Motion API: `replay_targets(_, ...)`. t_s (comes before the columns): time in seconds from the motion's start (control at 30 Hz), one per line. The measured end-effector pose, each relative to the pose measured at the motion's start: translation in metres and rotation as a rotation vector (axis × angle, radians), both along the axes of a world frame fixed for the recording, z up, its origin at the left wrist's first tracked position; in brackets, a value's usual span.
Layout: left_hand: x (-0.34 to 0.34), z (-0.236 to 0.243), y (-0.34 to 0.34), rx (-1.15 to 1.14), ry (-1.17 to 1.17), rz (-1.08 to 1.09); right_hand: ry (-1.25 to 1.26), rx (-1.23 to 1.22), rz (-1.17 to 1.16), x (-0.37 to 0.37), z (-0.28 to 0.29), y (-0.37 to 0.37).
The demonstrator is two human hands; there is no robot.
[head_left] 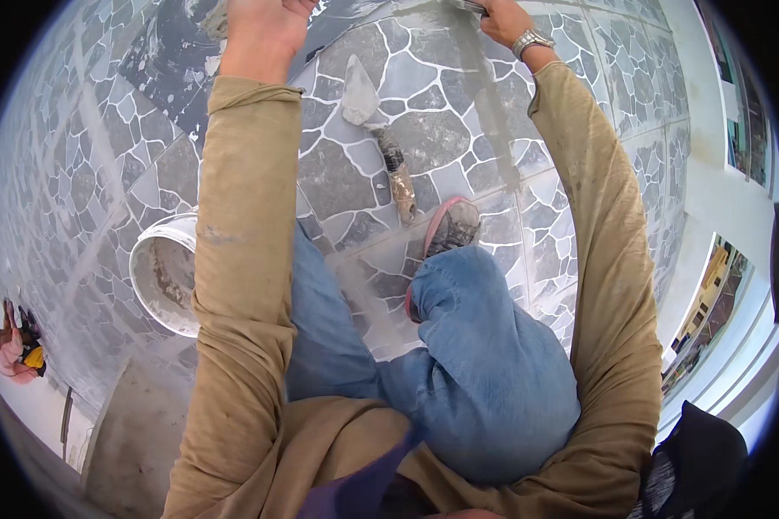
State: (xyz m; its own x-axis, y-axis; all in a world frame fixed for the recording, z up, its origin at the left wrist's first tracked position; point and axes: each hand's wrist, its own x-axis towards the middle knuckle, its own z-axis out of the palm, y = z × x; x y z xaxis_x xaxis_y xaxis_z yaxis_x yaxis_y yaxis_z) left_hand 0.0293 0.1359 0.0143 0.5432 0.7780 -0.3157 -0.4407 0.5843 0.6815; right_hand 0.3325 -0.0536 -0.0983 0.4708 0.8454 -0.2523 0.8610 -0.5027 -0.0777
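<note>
My left hand [268, 35] reaches to the top edge over a dark sheet [160, 65] smeared with grey paste. Its fingers are mostly cut off, so their grip is hidden. Close beside it sits a lump of grey paste [215, 21]. At the upper right, my right hand [504, 21], with a metal watch [532, 41] on the wrist, is closed around a thin, flat-edged thing [469, 6] largely out of the picture. A trowel [360, 93] with a worn, paste-stained handle lies on the stone-patterned tiles between my arms. A damp grey streak [496, 121] runs along a tile joint below my right hand.
A white bucket [160, 290] with grey residue inside stands left of my left forearm. My shoe [453, 227] rests on the tiles just below the trowel handle. Pink and yellow items [17, 350] lie far left. A pale wall [697, 112] borders the right.
</note>
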Motion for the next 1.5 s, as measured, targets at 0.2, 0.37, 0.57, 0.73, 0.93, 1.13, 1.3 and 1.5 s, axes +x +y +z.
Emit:
replay_targets(0.2, -0.003, -0.014, 0.005, 0.018, 0.004, -0.064, 0.145, 0.324, 0.162, -0.019, -0.019, 0.010)
replay_targets(0.37, -0.012, -0.018, 0.014, 0.078, -0.039, -0.078, -0.016, 0.314, 0.380, -0.058, -0.018, -0.070)
replay_targets(0.57, -0.016, -0.001, 0.011, 0.044, -0.051, -0.049, 0.008, 0.144, 0.341, -0.074, 0.010, -0.136)
replay_targets(0.73, -0.021, 0.008, 0.003, 0.052, -0.033, -0.039, 0.069, 0.148, -0.107, -0.076, 0.035, -0.111)
replay_targets(0.93, -0.017, 0.016, -0.003, 0.100, -0.038, -0.111, -0.231, 0.407, -0.118, -0.113, -0.006, -0.063)
replay_targets(1.13, -0.048, 0.004, 0.035, 0.099, 0.012, -0.159, -0.494, 0.384, -0.212, -0.204, -0.010, 0.010)
replay_targets(1.3, -0.016, -0.012, 0.022, 0.090, -0.027, -0.234, -0.072, 0.308, -0.214, -0.144, -0.003, -0.003)
replay_targets(1.5, -0.031, 0.019, 0.006, 0.125, 0.021, -0.123, 0.466, 0.806, -0.257, -0.087, 0.077, -0.050)
